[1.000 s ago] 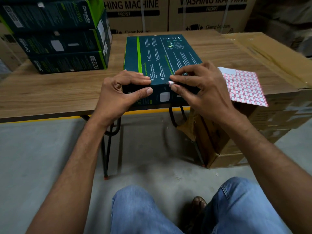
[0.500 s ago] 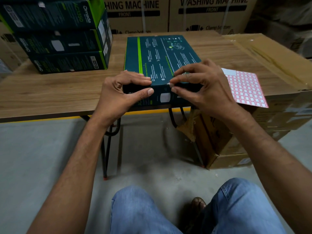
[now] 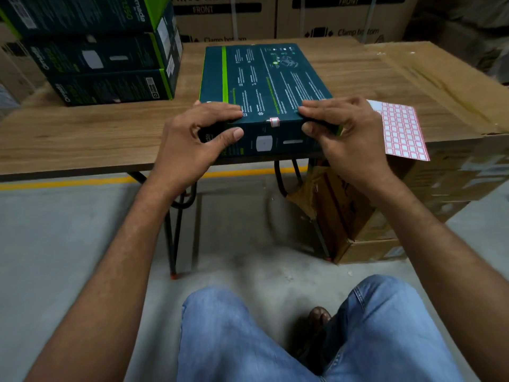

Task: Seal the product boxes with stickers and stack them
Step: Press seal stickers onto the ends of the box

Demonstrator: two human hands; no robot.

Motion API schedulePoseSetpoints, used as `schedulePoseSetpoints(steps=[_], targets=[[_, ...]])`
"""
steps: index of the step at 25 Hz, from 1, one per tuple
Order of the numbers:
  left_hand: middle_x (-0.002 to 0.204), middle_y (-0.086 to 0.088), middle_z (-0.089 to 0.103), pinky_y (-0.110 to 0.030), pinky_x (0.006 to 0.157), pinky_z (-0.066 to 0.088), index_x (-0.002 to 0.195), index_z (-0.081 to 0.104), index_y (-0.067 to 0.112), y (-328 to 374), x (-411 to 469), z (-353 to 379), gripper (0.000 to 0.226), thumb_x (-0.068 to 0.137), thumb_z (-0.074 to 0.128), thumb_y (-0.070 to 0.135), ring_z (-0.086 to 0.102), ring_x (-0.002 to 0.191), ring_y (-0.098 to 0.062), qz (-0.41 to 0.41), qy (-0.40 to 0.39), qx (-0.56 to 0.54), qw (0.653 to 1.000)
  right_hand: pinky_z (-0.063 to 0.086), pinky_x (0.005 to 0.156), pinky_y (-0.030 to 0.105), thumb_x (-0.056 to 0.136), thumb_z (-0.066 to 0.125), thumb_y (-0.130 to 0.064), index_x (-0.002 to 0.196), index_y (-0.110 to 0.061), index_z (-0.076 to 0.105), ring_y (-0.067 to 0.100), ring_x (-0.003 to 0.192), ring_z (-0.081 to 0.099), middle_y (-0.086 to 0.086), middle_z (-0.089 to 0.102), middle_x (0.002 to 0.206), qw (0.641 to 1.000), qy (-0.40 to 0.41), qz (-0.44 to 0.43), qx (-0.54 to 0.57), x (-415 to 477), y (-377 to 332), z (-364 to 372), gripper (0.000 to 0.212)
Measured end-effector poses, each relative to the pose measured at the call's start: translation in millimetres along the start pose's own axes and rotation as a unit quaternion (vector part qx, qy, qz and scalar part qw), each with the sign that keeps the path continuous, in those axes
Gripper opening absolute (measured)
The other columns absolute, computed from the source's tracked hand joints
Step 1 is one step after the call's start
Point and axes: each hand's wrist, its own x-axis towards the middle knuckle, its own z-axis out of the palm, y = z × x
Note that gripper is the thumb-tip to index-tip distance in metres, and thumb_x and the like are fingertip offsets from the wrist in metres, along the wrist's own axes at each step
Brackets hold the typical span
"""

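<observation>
Dark teal cardboard with a green stripe, the box (image 3: 264, 86) lies flat at the near edge of the counter (image 3: 82, 133), its long axis running straight away from the person and its short end face turned toward them. A small red-edged sticker (image 3: 274, 122) is folded over the top edge of that face, midway between the hands. The left hand (image 3: 198, 139) grips the near left corner, fingers over the top and thumb on the end face; the right hand (image 3: 347, 133) grips the near right corner the same way. To my eye the seal is on and stacking comes next. The stack (image 3: 104, 59) of like boxes stands off to the left and farther back, well apart, so the left hand is nearer it and the box would have to rise and swing leftward. A sticker sheet (image 3: 402, 130) lies just right of the right hand, beside a big flat carton (image 3: 440, 78). Washing-machine cartons (image 3: 330, 20) wall the back, and the floor (image 3: 55, 244) is grey concrete.
</observation>
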Motion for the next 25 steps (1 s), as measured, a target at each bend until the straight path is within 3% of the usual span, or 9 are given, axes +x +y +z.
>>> schedulePoseSetpoints(steps=[5, 9, 13, 18, 25], targets=[[0.125, 0.008, 0.074, -0.047, 0.120, 0.041, 0.122, 0.077, 0.016, 4, 0, 2, 0.031, 0.094, 0.078, 0.029, 0.065, 0.125, -0.003, 0.008, 0.017, 0.035, 0.999, 0.048, 0.096, 0.030, 0.094, 0.074, -0.034, 0.124, -0.029, 0.075, 0.013, 0.116, 0.057, -0.019, 0.070, 0.127, 1.000, 0.004, 0.016, -0.013, 1, -5, -2, 0.031], [0.122, 0.007, 0.075, -0.048, 0.107, 0.053, 0.119, 0.079, 0.019, 11, 3, 1, 0.028, 0.097, 0.075, 0.036, 0.068, 0.120, -0.005, 0.048, 0.011, 0.088, 0.995, 0.048, 0.095, 0.043, 0.095, 0.070, -0.044, 0.120, -0.029, 0.077, 0.014, 0.114, 0.060, -0.016, 0.073, 0.120, 0.997, 0.011, -0.072, -0.029, 6, -22, 8, 0.030], [0.118, 0.009, 0.076, -0.049, 0.113, 0.048, 0.114, 0.081, 0.018, 9, 2, 5, 0.030, 0.092, 0.080, 0.038, 0.068, 0.120, -0.004, 0.008, 0.040, 0.048, 0.998, 0.051, 0.082, 0.050, 0.096, 0.072, -0.042, 0.113, -0.030, 0.080, 0.021, 0.102, 0.061, -0.013, 0.075, 0.116, 0.991, 0.002, -0.126, -0.042, 14, -22, 30, 0.023], [0.117, 0.010, 0.076, -0.047, 0.119, 0.042, 0.114, 0.080, 0.019, 7, 2, 4, 0.030, 0.090, 0.082, 0.037, 0.068, 0.120, -0.001, -0.003, 0.038, 0.027, 0.999, 0.050, 0.083, 0.049, 0.100, 0.067, -0.044, 0.123, -0.030, 0.077, 0.023, 0.108, 0.060, -0.010, 0.072, 0.127, 0.985, -0.002, -0.151, -0.084, 10, -13, 26, 0.028], [0.116, 0.009, 0.076, -0.045, 0.120, 0.042, 0.113, 0.078, 0.022, 5, 4, 3, 0.032, 0.087, 0.084, 0.039, 0.069, 0.117, -0.001, -0.007, 0.032, 0.009, 0.999, 0.050, 0.085, 0.051, 0.100, 0.065, -0.048, 0.123, -0.028, 0.076, 0.024, 0.111, 0.061, -0.009, 0.072, 0.127, 0.986, -0.024, -0.145, -0.085, 14, -11, 22, 0.032]])
